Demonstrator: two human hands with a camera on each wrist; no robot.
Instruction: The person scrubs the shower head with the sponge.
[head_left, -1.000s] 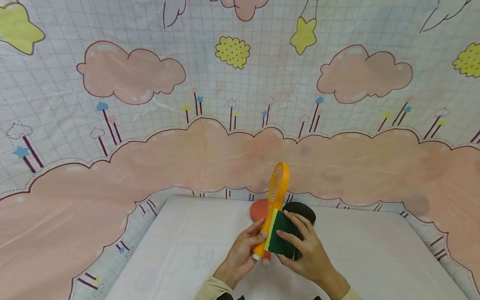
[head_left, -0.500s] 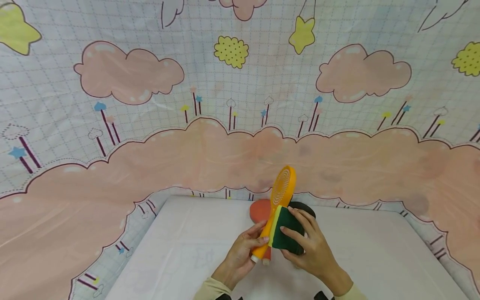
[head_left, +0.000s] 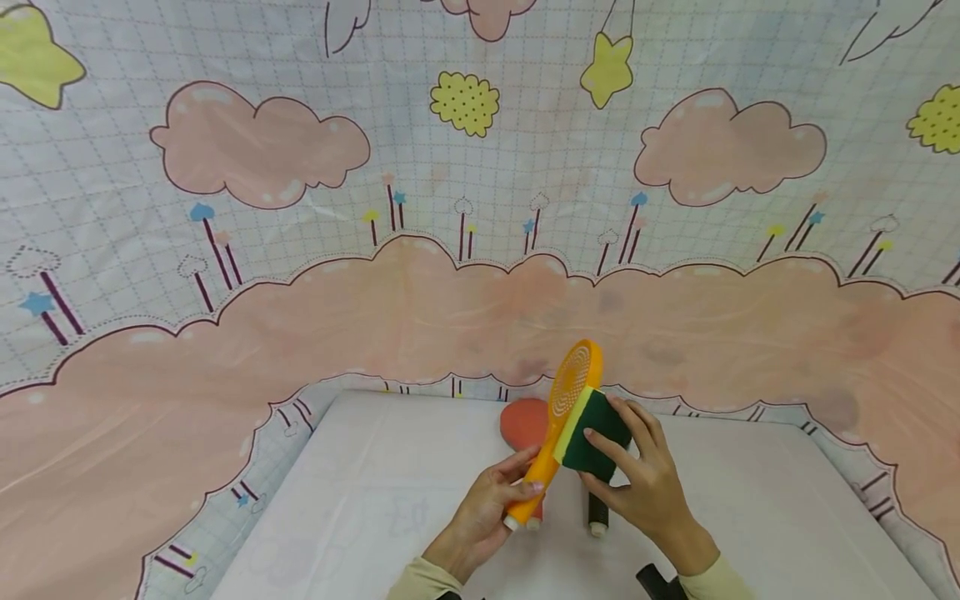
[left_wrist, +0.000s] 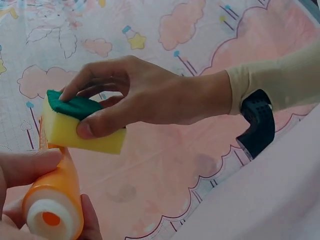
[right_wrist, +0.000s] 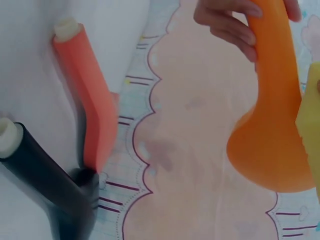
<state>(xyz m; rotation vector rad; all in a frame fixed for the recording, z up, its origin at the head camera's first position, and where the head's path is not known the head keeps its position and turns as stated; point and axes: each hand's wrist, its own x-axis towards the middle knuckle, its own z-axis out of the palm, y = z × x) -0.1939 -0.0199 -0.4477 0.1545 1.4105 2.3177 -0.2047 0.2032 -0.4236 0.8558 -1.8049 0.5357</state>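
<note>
The left hand is closed round the handle of an orange brush, holding it tilted up and away over the tabletop, its round head raised toward the backdrop. The right hand pinches a sponge, thumb on the yellow foam and fingers over the green scouring face, and lays it against the brush just below the head (the wrist view shows the foam sitting right above the left thumb).

To do this wiping well, I would keep the left grip firm and low on the handle so the brush does not twist under the sponge's pressure, and turn the brush a little between strokes so each side gets its share. The sponge should run along the length, neck to head, with even pressure; pressing too hard near the head may lever the handle out of the left fingers.

On the tabletop behind lie a red brush and a black brush, close together, well within reach.
</note>
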